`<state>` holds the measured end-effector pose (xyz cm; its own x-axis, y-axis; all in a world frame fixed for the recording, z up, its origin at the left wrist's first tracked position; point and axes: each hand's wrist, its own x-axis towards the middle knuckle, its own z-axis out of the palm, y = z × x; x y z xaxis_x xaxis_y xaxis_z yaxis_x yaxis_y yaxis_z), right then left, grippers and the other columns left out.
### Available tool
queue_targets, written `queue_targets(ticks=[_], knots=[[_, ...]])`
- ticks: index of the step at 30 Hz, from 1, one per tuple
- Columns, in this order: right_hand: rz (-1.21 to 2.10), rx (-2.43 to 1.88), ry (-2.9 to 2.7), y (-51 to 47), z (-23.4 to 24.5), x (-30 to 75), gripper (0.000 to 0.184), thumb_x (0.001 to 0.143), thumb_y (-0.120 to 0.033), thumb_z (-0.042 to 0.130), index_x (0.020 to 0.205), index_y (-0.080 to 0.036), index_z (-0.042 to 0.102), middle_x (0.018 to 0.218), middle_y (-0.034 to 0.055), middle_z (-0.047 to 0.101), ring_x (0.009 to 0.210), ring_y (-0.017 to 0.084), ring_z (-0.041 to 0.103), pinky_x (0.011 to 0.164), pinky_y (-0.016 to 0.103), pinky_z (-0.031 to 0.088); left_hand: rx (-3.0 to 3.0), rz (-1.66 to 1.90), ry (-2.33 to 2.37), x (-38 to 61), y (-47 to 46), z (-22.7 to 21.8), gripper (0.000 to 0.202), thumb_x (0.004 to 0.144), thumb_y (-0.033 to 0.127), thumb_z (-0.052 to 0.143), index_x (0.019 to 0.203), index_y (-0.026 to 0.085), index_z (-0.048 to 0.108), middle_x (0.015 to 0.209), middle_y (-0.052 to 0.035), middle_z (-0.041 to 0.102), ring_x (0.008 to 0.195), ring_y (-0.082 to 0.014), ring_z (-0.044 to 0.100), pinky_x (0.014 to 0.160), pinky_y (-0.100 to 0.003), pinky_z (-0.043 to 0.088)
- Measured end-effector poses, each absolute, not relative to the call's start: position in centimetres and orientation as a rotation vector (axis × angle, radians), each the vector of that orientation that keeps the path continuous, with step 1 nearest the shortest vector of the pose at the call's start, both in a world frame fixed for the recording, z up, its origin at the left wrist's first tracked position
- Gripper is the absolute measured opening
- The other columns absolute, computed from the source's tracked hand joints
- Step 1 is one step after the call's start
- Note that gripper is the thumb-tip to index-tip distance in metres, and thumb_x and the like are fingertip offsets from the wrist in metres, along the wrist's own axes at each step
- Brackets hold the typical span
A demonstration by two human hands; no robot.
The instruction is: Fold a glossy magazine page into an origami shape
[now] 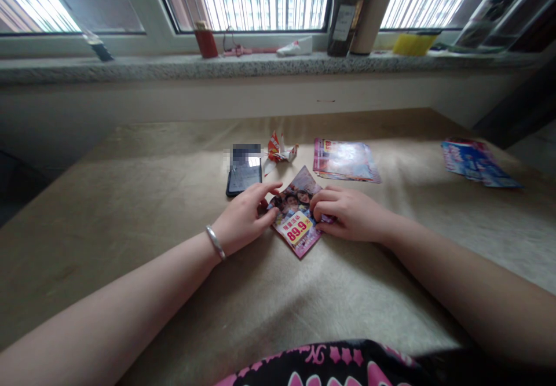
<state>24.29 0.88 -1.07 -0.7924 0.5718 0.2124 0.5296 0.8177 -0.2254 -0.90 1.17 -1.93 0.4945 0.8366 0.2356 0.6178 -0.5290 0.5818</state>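
Note:
In the head view a printed flyer (pixel 292 205), folded into a diamond shape, lies on the table with one corner toward me. It carries a photo of people and "89.9" on a yellow patch. My left hand (pixel 243 215) holds its left corner, thumb at the edge and index finger reaching above it. At the right corner, the curled fingers of my right hand (pixel 347 211) pinch the paper and hide that corner. Just beyond stands a red and white folded paper crane (pixel 280 149). A black phone (pixel 244 177) lies close to my left hand.
Behind my right hand sits a stack of pink flyers (pixel 345 160). Blue flyers (pixel 475 163) are fanned out at the table's right edge. On the granite windowsill (pixel 174 67) stand a red container (pixel 205 41), a dark jar (pixel 343 24) and a yellow box (pixel 412 43).

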Motion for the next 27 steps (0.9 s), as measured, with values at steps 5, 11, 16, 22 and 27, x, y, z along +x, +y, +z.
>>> queue_targets(ticks=[5,11,16,22,27], knots=[[0.237,-0.844,-2.733,0.9,-1.1,24.3,0.009,0.083,-0.025,0.056,0.084,-0.018,0.061,0.095,0.0078,0.062,0.088,0.019,0.053,0.075,0.031,0.045,2.261,0.778,1.167,-1.0,1.4,-2.2,0.047,0.082,0.016,0.050,0.129,0.020,0.043,0.122,-0.0093,0.047,0.079,-0.0108,0.058,0.073,-0.026,0.053],[0.227,-0.829,-2.729,0.9,-1.1,24.3,0.006,0.082,-0.024,0.056,0.082,-0.018,0.060,0.095,0.0067,0.062,0.089,0.018,0.053,0.074,0.030,0.045,2.215,0.899,1.171,-1.2,2.0,-2.9,0.057,0.075,0.007,0.050,0.130,0.022,0.043,0.134,-0.0096,0.039,0.105,-0.0169,0.056,0.096,-0.033,0.047],[0.209,-0.856,-2.740,0.8,-1.2,24.3,0.008,0.080,-0.024,0.058,0.085,-0.018,0.061,0.093,0.0068,0.062,0.086,0.019,0.054,0.072,0.031,0.046,1.950,0.940,1.087,-1.1,2.3,-3.1,0.056,0.076,0.009,0.051,0.130,0.021,0.042,0.123,-0.0098,0.052,0.094,-0.0158,0.061,0.082,-0.031,0.054],[0.201,-0.800,-2.723,0.9,-1.5,24.3,0.013,0.082,-0.023,0.056,0.089,-0.018,0.065,0.101,0.0092,0.064,0.099,0.021,0.055,0.084,0.036,0.048,1.975,0.941,1.107,-1.6,2.6,-2.8,0.027,0.081,0.021,0.054,0.107,0.016,0.061,0.099,-0.0066,0.065,0.089,-0.0164,0.062,0.083,-0.035,0.054],[0.210,-0.750,-2.704,0.9,-1.7,24.2,0.020,0.082,-0.023,0.056,0.098,-0.018,0.066,0.105,0.0092,0.065,0.103,0.021,0.056,0.088,0.038,0.049,2.167,0.969,1.172,-1.7,2.5,-2.3,0.020,0.082,0.020,0.052,0.096,0.018,0.065,0.092,-0.0045,0.065,0.086,-0.0159,0.061,0.080,-0.032,0.053]])
